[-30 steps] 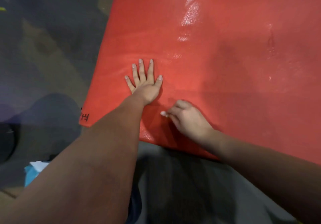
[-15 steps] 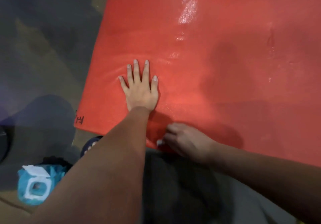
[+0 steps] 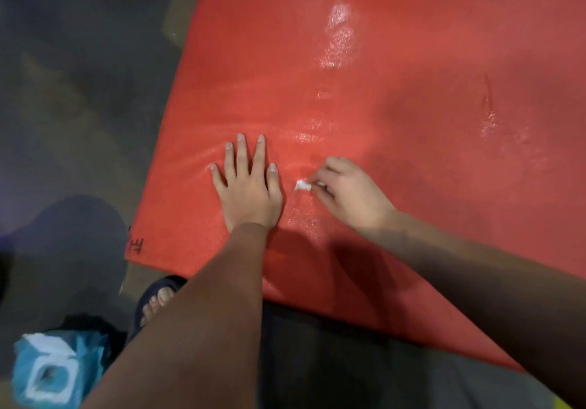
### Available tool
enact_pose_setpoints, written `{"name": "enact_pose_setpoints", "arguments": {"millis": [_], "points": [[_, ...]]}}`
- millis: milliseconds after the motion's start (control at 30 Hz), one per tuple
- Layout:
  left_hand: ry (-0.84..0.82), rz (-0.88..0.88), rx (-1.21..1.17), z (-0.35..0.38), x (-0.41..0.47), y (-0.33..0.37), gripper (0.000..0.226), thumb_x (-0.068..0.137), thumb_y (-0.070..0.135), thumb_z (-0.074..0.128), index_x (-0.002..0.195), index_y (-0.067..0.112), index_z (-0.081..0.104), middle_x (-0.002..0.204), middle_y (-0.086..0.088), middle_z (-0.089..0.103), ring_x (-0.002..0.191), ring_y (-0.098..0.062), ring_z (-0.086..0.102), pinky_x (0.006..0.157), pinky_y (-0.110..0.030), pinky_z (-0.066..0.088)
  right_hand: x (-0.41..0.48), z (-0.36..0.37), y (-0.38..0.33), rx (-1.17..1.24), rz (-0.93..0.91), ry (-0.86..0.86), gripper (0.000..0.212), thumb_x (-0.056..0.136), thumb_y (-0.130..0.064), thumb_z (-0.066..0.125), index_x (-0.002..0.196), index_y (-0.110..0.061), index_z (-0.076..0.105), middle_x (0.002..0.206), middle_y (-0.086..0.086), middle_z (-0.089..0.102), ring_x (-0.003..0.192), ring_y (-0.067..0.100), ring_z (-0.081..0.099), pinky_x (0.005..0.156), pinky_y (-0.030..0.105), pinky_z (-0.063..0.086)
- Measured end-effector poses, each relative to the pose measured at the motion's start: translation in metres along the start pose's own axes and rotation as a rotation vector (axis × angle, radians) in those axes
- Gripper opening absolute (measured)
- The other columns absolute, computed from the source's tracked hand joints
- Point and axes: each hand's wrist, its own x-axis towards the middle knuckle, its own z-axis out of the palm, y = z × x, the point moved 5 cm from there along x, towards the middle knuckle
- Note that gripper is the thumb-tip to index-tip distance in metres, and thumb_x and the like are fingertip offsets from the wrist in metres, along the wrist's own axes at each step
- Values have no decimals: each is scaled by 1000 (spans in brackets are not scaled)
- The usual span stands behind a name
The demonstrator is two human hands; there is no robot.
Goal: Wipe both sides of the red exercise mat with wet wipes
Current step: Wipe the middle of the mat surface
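Note:
The red exercise mat [image 3: 396,97] lies flat on the floor and fills most of the view, with wet shiny streaks down its middle. My left hand [image 3: 247,186] presses flat on the mat near its left side, fingers spread, holding nothing. Just to its right, my right hand [image 3: 348,196] is closed on a small white wet wipe [image 3: 302,185] that pokes out from the fingertips and touches the mat.
A blue pack of wet wipes [image 3: 47,373] with its white lid flipped up sits on the dark floor at the bottom left. My foot in a dark sandal [image 3: 155,300] stands by the mat's near left corner. Grey floor [image 3: 79,107] runs along the mat's left edge.
My right hand has moved with the wipe from the mat's near edge up to beside my left hand. The view has pulled back, showing the wipes pack and my foot.

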Motion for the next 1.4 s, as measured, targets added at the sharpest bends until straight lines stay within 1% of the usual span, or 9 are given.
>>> {"name": "enact_pose_setpoints", "arguments": {"millis": [300,467,533,733,833,933,1167,1300,1400], "points": [[-16,-4,8,-1,0,1,59,104,45,27,162,35,21,171,-2,17,157,-25,9,124,-59,8,-10,8,0,-54,-90,-34,17,95,-23,57,91,-11,69,86,6,56,80,31,57,77,44,50],[-18,-10,10,-3,1,1,59,103,46,28,161,35,23,170,-1,18,157,-24,10,124,-59,9,43,-25,45,-174,54,155,13,92,-21,58,93,-14,69,89,6,58,82,34,54,69,45,47],[-21,-22,18,-3,1,1,58,102,47,31,159,33,30,168,-3,24,155,-26,15,124,-59,11,42,-25,51,-241,-21,146,12,96,-22,59,99,-16,69,93,4,58,83,31,49,69,44,42],[177,-56,-10,-30,46,26,41,92,49,49,110,16,64,117,-16,58,110,-38,53,101,-59,38,37,-18,52,-300,-65,113,10,98,-24,65,106,-18,67,100,3,59,84,32,49,73,46,42],[225,-59,-151,-32,90,56,40,94,38,51,128,20,62,140,-13,54,133,-34,47,110,-55,31,39,-18,56,-269,-52,112,14,100,-29,62,106,-17,68,98,3,58,85,31,49,73,46,44],[88,-9,-142,-4,103,74,56,100,38,35,154,26,43,165,-8,31,155,-26,22,124,-54,16,38,-21,56,-219,-31,127,19,103,-30,56,105,-17,70,96,3,59,84,29,49,71,45,42],[26,-14,-83,9,109,74,61,103,40,24,163,29,20,171,-2,13,158,-18,5,127,-52,6,58,-32,61,-138,-25,105,20,100,-31,56,100,-20,73,91,0,60,82,27,52,69,43,46],[40,-24,-89,8,109,72,61,103,38,27,163,28,22,171,-2,14,158,-18,7,126,-53,9,101,-66,100,-183,180,241,15,94,-31,65,92,-20,75,88,-1,60,82,29,51,67,45,47],[35,-23,-92,7,111,73,62,102,38,26,163,27,23,171,-3,15,158,-18,8,126,-53,10,114,-66,98,-79,61,115,18,93,-30,61,90,-20,75,85,0,60,78,27,55,68,42,48]]}}
